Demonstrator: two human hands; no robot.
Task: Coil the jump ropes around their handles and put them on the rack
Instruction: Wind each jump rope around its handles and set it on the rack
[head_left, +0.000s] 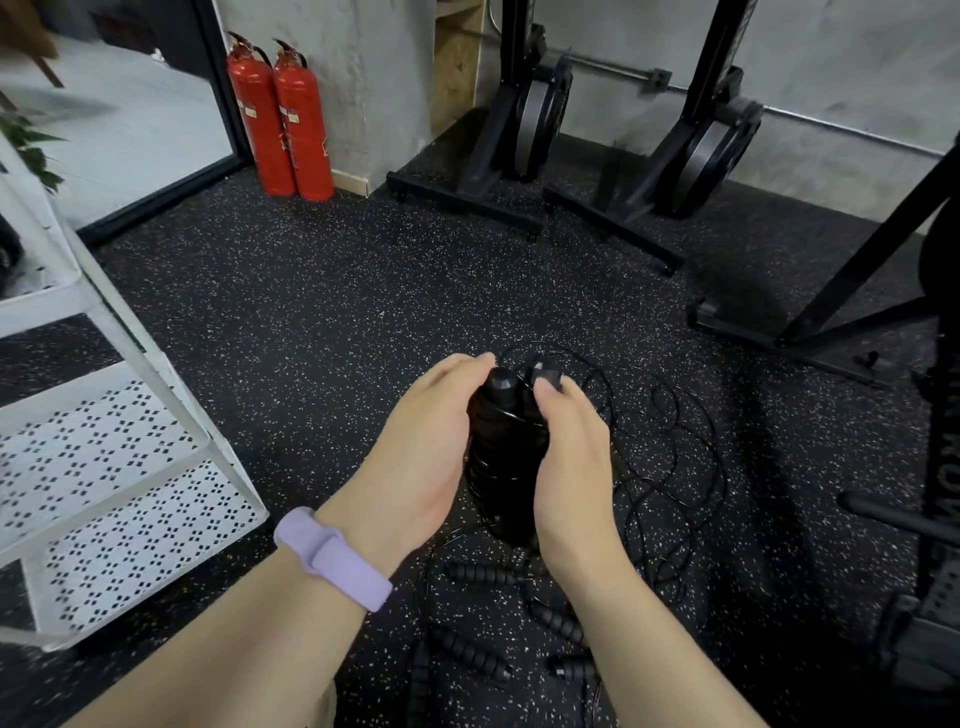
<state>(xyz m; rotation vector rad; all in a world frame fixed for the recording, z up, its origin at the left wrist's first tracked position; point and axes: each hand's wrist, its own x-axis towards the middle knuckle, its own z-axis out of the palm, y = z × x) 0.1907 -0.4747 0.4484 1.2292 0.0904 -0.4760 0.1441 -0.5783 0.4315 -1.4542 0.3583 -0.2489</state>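
Two black jump rope handles (506, 447) are held together upright between my hands, with thin black cord wound round them. My left hand (423, 447) grips the bundle from the left. My right hand (574, 457) grips it from the right, thumb pressed near the top. Loose black cord (670, 447) loops on the floor to the right. More ribbed black handles (470, 652) and cords lie on the floor below my hands. The white perforated rack (109, 467) stands at the left.
Two red fire extinguishers (283, 119) stand against the back wall. Black exercise machine frames (524, 135) sit at the back, and a black rig base (810, 332) with an upright occupies the right. The floor is speckled black rubber.
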